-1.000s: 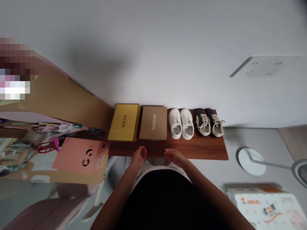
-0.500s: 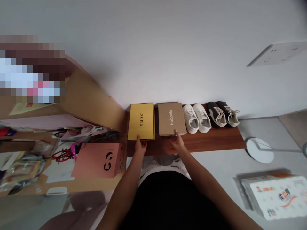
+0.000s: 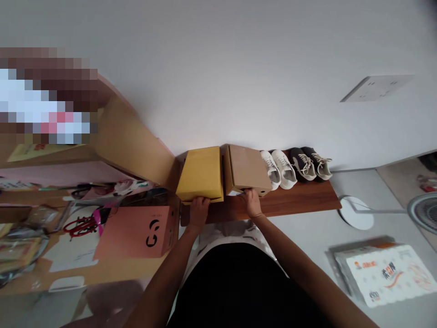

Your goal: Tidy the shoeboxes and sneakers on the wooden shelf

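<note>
A yellow shoe box (image 3: 200, 171) stands at the left end of a dark wooden shelf board (image 3: 307, 196), a plain face towards me. My left hand (image 3: 198, 212) is closed with its fingers over the box's front lower edge. Just right of it, a brown cardboard shoe box (image 3: 251, 166) also shows a plain face, with its left side in view. My right hand (image 3: 252, 202) grips the front edge of the brown box, its fingertips partly hidden. White sneakers (image 3: 282, 168) stand close against the brown box, with black sneakers (image 3: 310, 164) to their right.
On the left are a cardboard carton (image 3: 136, 136), a pink box (image 3: 136, 232) and a red cord (image 3: 80, 226). To the right lie a white round disc (image 3: 358, 216) and a tissue pack (image 3: 392, 273), with a fan (image 3: 425, 212) beyond. A socket plate (image 3: 375, 89) is on the wall.
Both boxes have changed how they face me: the printed lettering is out of sight and plain faces show. My hands have closed on their front edges. The view has shifted slightly.
</note>
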`<control>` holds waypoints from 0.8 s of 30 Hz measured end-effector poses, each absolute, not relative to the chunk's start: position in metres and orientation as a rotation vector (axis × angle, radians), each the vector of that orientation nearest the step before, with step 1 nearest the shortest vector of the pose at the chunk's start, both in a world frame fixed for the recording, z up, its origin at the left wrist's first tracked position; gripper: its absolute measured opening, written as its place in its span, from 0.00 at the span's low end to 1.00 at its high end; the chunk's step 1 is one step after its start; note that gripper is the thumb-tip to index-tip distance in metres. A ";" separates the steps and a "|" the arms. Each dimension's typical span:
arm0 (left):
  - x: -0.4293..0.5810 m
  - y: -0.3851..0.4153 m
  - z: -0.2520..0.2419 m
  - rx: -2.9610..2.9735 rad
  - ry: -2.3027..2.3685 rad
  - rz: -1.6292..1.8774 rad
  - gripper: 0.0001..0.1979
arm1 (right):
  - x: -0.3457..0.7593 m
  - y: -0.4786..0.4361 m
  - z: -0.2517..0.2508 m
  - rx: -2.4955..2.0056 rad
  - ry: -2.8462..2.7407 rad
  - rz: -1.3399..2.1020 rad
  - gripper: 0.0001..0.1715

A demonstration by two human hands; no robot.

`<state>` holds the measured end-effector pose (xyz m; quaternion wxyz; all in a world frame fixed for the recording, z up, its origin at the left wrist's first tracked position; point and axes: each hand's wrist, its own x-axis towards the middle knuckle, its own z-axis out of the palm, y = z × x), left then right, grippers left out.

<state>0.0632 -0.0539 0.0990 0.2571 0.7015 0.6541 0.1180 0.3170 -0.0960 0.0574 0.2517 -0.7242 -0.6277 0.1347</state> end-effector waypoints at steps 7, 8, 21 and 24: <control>0.072 -0.054 0.071 1.854 1.720 0.142 0.12 | 0.314 -0.090 0.042 -2.177 -2.088 0.460 0.18; 0.073 -0.054 0.070 1.792 1.738 0.194 0.12 | 0.317 -0.089 0.043 -2.193 -2.088 0.497 0.19; 0.177 -0.091 0.108 1.657 1.632 0.257 0.19 | 0.407 -0.109 0.071 -1.992 -1.713 0.480 0.15; 0.273 -0.079 0.108 1.591 1.298 0.430 0.19 | 0.466 -0.106 0.079 -2.170 -1.462 0.389 0.20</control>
